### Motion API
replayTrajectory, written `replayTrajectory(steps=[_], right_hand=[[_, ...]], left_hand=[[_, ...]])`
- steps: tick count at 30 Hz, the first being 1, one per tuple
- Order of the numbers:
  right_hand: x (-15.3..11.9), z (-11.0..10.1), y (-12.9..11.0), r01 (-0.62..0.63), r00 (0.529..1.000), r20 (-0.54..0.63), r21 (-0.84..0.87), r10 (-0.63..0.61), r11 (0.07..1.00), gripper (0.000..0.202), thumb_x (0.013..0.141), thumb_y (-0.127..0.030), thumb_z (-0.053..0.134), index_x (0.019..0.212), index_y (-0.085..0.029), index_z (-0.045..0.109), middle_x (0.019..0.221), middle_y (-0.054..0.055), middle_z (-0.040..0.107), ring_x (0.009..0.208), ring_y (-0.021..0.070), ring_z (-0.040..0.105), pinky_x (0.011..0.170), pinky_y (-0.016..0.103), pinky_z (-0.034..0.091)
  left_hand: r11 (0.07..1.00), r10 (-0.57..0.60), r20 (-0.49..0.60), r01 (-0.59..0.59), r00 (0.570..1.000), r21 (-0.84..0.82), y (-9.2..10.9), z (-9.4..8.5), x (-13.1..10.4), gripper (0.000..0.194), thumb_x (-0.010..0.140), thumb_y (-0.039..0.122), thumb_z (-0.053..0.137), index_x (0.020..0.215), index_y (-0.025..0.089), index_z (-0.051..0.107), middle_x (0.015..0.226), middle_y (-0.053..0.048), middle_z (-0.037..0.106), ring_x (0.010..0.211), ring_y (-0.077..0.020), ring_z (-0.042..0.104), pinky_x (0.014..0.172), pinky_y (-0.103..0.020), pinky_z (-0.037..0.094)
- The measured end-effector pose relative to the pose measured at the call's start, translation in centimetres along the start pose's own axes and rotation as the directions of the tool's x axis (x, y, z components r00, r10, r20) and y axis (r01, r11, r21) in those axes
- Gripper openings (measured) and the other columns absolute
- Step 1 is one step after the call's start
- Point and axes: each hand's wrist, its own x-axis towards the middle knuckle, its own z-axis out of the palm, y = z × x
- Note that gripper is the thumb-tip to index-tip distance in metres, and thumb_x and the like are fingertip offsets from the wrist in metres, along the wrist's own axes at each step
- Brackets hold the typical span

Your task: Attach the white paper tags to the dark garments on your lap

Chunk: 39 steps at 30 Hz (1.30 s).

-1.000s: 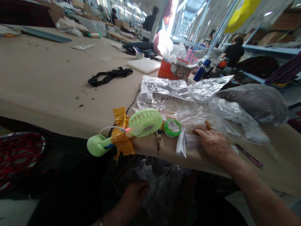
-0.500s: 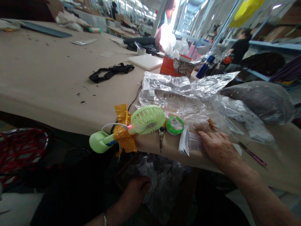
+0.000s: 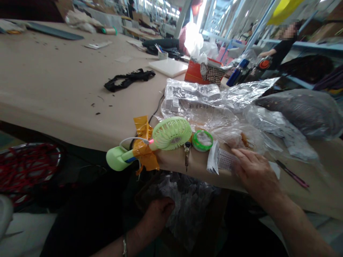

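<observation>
Printed label strip (image 3: 225, 159) at front edge of bench (image 3: 66, 82), just left of right hand (image 3: 253, 173), long axis roughly along edge. Right hand nearer, at strip's right end; pinching or loose, can't tell. Left hand (image 3: 160, 211) below bench edge, curled; contents hidden.

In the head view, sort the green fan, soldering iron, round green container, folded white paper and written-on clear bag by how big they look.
Largest first:
1. Written-on clear bag
2. Green fan
3. Round green container and folded white paper, too alike to rank
4. Soldering iron, visible part
</observation>
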Motion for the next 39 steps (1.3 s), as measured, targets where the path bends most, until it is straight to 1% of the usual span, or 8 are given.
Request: replayTrajectory(steps=[5, 16, 20, 25, 28, 33, 35, 39], right_hand=[[-1.5, 0.1, -3.1, 0.070, 0.989, -0.148, 0.311, -0.025, 0.948, 0.030, 0.089, -0.024, 0.057, 0.118, -0.016, 0.058, 0.107, 0.011, 0.063, 0.108, 0.0261, 0.055, 0.095, 0.043, 0.046], [-1.4, 2.2, -5.3, 0.072, 0.932, -0.345, 0.468, 0.107, 0.881, 0.012, 0.085, -0.010, 0.060, 0.090, -0.020, 0.066, 0.083, 0.004, 0.065, 0.089, 0.0203, 0.060, 0.084, 0.040, 0.048], [-1.3, 2.4, -5.3, 0.082, 0.916, -0.376, 0.519, 0.141, 0.851, 0.008, 0.084, -0.012, 0.063, 0.083, -0.020, 0.063, 0.078, 0.002, 0.063, 0.084, 0.0187, 0.060, 0.081, 0.037, 0.049], [-1.8, 2.0, -5.1, 0.132, 0.890, -0.431, 0.556, 0.149, 0.821, 0.011, 0.080, -0.011, 0.068, 0.085, -0.019, 0.064, 0.080, 0.003, 0.063, 0.085, 0.0184, 0.058, 0.080, 0.036, 0.050], [-2.8, 0.9, -5.6, 0.151, 0.877, -0.455, 0.565, 0.154, 0.811, 0.016, 0.077, -0.006, 0.070, 0.088, -0.018, 0.065, 0.078, 0.003, 0.063, 0.085, 0.0187, 0.058, 0.082, 0.039, 0.049], [-5.6, -0.7, -8.4, 0.199, 0.901, -0.426, 0.585, 0.089, 0.786, 0.013, 0.083, -0.005, 0.062, 0.086, -0.017, 0.066, 0.084, 0.005, 0.064, 0.094, 0.0212, 0.056, 0.090, 0.045, 0.043], [-6.7, -0.8, -9.3, 0.207, 0.915, -0.399, 0.599, 0.064, 0.774, 0.014, 0.084, -0.005, 0.060, 0.085, -0.017, 0.066, 0.086, 0.004, 0.065, 0.096, 0.0207, 0.056, 0.093, 0.044, 0.042], [-7.2, -0.3, -8.4, 0.195, 0.927, -0.371, 0.593, 0.050, 0.781, 0.018, 0.086, -0.007, 0.058, 0.099, -0.015, 0.066, 0.093, 0.007, 0.064, 0.102, 0.0224, 0.055, 0.092, 0.041, 0.045]], left_hand=[[1.000, 0.018, -0.006, -0.018, 1.000, -0.002, -0.6, 0.3, 0.0, 0.027, 0.079, 0.030, 0.043, 0.068, 0.016, 0.063, 0.065, -0.002, 0.059, 0.066, -0.0153, 0.053, 0.062, -0.025, 0.038], [0.999, -0.023, -0.013, 0.023, 1.000, -0.034, 0.4, 0.2, -1.0, 0.024, 0.076, 0.027, 0.045, 0.068, 0.016, 0.064, 0.065, -0.002, 0.060, 0.066, -0.0158, 0.053, 0.062, -0.025, 0.038], [0.994, -0.018, 0.018, 0.020, 1.000, -0.110, 2.7, 0.5, -1.4, 0.021, 0.075, 0.025, 0.047, 0.069, 0.015, 0.064, 0.065, -0.001, 0.058, 0.066, -0.0145, 0.051, 0.062, -0.024, 0.038], [0.957, 0.009, 0.092, 0.018, 0.996, -0.288, 8.0, 0.7, -1.9, 0.016, 0.075, 0.022, 0.053, 0.074, 0.015, 0.067, 0.069, -0.001, 0.061, 0.071, -0.0141, 0.052, 0.067, -0.025, 0.040], [0.837, 0.017, 0.198, 0.094, 0.980, -0.538, 11.5, 0.9, -2.1, 0.019, 0.076, 0.031, 0.059, 0.077, 0.013, 0.066, 0.071, -0.003, 0.063, 0.069, -0.0150, 0.056, 0.064, -0.026, 0.043], [0.370, 0.053, 0.276, 0.238, 0.960, -0.898, 15.4, 1.3, -2.2, 0.039, 0.076, 0.048, 0.067, 0.086, 0.011, 0.063, 0.078, -0.006, 0.063, 0.066, -0.0118, 0.059, 0.065, -0.025, 0.047], [0.326, 0.003, 0.247, 0.233, 0.969, -0.916, 16.0, 1.6, -2.0, 0.032, 0.075, 0.040, 0.070, 0.084, 0.010, 0.063, 0.073, -0.005, 0.062, 0.060, -0.0092, 0.056, 0.058, -0.020, 0.044], [0.398, -0.116, 0.216, 0.245, 0.970, -0.884, 16.0, 2.2, -1.6, 0.018, 0.079, 0.026, 0.066, 0.083, 0.009, 0.062, 0.067, -0.003, 0.060, 0.056, -0.0093, 0.057, 0.053, -0.020, 0.044]])
